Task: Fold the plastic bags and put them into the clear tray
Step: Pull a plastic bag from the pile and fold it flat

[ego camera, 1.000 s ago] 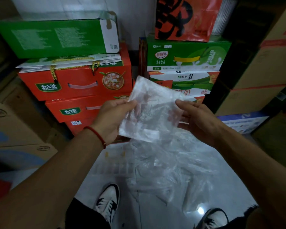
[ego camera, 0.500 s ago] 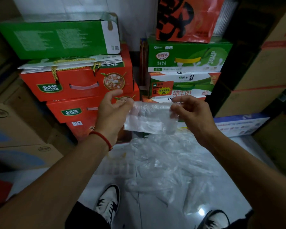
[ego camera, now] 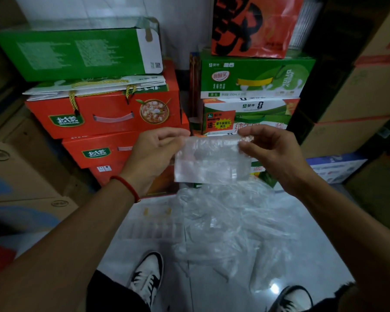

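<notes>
A folded clear plastic bag (ego camera: 209,161) hangs in the air at chest height as a flat rectangle. My left hand (ego camera: 153,152) pinches its upper left corner between thumb and fingers. My right hand (ego camera: 270,152) pinches its upper right corner. Below it, on the pale floor, lies a loose pile of crumpled clear plastic bags (ego camera: 232,224). To the left of that pile sits the clear tray (ego camera: 151,228), a faint ribbed rectangle on the floor.
Red gift boxes (ego camera: 104,118) with a green box (ego camera: 77,52) on top stand at the back left, green drink cartons (ego camera: 252,79) at the back centre. Brown cartons (ego camera: 358,91) line both sides. My two shoes (ego camera: 148,275) stand at the bottom.
The bag was a taller sheet; its top has been folded down into a short wide rectangle. Both hands moved up to its top corners.
</notes>
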The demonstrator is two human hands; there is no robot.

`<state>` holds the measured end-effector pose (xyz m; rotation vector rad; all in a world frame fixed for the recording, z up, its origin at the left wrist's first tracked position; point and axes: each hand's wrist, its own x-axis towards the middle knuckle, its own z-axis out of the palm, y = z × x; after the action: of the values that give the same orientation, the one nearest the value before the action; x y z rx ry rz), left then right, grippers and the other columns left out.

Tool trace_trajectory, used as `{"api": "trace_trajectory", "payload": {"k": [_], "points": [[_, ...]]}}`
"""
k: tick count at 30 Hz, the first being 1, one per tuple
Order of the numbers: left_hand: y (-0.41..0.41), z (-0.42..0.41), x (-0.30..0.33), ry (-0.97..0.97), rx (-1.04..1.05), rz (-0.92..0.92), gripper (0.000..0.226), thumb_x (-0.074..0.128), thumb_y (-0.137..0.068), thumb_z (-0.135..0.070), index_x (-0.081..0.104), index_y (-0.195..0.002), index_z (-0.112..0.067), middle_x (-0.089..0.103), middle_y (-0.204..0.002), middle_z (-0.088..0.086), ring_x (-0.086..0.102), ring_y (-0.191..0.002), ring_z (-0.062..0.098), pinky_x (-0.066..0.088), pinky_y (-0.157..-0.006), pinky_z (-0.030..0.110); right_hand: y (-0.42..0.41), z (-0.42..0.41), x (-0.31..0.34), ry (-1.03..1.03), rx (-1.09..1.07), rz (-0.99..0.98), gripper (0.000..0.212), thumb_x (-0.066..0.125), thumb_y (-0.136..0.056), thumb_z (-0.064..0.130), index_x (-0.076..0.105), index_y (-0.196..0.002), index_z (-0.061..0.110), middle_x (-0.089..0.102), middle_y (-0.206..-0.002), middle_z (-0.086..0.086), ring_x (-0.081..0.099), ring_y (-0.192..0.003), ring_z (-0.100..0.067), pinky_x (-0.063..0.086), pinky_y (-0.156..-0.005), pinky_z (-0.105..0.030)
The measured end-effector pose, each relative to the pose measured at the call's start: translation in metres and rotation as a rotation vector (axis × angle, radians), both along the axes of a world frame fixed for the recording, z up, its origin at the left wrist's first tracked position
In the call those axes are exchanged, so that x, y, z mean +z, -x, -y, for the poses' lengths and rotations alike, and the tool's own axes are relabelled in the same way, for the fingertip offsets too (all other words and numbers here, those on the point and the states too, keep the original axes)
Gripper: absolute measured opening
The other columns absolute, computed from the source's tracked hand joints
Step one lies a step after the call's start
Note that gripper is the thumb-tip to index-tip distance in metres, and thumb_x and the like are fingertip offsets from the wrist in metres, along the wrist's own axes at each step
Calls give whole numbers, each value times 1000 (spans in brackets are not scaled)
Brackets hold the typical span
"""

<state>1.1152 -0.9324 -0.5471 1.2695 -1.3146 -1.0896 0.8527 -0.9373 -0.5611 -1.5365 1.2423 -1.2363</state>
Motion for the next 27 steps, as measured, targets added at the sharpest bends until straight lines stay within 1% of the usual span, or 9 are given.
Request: {"api": "trace_trajectory", "payload": {"k": [5, 10, 14, 15, 17, 20, 22, 24, 27], "points": [[-3, -4, -2, 169, -25, 218, 20, 71, -95, -18, 74, -115, -18, 78, -101, -4, 73, -93, 5, 58, -79, 19, 3, 3, -1, 84, -60, -186, 20, 81, -89, 15, 77, -108, 21, 73, -90, 3, 69, -84, -12, 62, -86, -33], [0, -6, -4, 286, 43, 341, 14, 75, -90, -13, 78, -101, -21, 76, -91, -11, 70, -87, 0, 57, -80, 17, 2, 1, 3, 168, -89, -290, 12, 80, -90, 20, 74, -90, 31, 70, -92, -1, 67, -86, -20, 64, -78, -43], [-2, -3, -6, 311, 74, 460, 11, 77, -88, -18, 78, -92, -28, 70, -92, -10, 64, -83, 6, 54, -75, 19, 7, 6, 4, 190, -62, -359, 20, 81, -88, 26, 71, -81, 41, 63, -108, -1, 65, -103, -18, 58, -90, -39], [-4, -2, -6, 299, 66, 486, 11, 77, -88, -19, 78, -91, -30, 67, -95, -9, 61, -84, 6, 51, -75, 16, 10, 7, 5, 177, -28, -366, 17, 81, -89, 26, 71, -83, 38, 64, -110, 2, 65, -107, -13, 56, -93, -38], [-6, -1, -5, 262, 15, 503, 10, 77, -88, -18, 77, -88, -28, 66, -100, -8, 61, -90, 5, 47, -77, 15, 13, 7, 6, 110, 75, -353, 9, 78, -92, 22, 71, -88, 27, 72, -100, 6, 68, -98, -8, 55, -92, -38], [-6, -2, -2, 189, -126, 413, 7, 74, -91, -12, 77, -90, -18, 74, -93, -4, 68, -87, 4, 53, -80, 19, 19, 4, 8, -1, 172, -387, 4, 75, -95, 23, 71, -94, 22, 78, -90, 6, 74, -87, -8, 59, -89, -42], [-4, -3, -1, 173, -207, 413, 5, 73, -91, -10, 76, -90, -14, 74, -91, -1, 67, -81, 3, 54, -77, 19, 20, 1, 12, -20, 185, -452, 15, 71, -95, 37, 73, -105, 27, 78, -100, 10, 73, -96, -7, 58, -96, -43], [-1, -3, -2, 181, -275, 462, 6, 73, -92, -12, 75, -91, -17, 73, -89, -2, 68, -82, 6, 56, -76, 23, 11, -3, 16, 11, 223, -506, 30, 69, -95, 50, 73, -116, 29, 75, -111, 15, 70, -104, 0, 55, -100, -35], [3, -6, -4, 169, -393, 494, 7, 73, -92, -16, 75, -93, -23, 73, -87, -4, 70, -84, 12, 58, -76, 30, -20, -15, 16, 21, 368, -583, 46, 71, -88, 58, 70, -121, 27, 73, -114, 15, 67, -105, 4, 54, -96, -25]]}}
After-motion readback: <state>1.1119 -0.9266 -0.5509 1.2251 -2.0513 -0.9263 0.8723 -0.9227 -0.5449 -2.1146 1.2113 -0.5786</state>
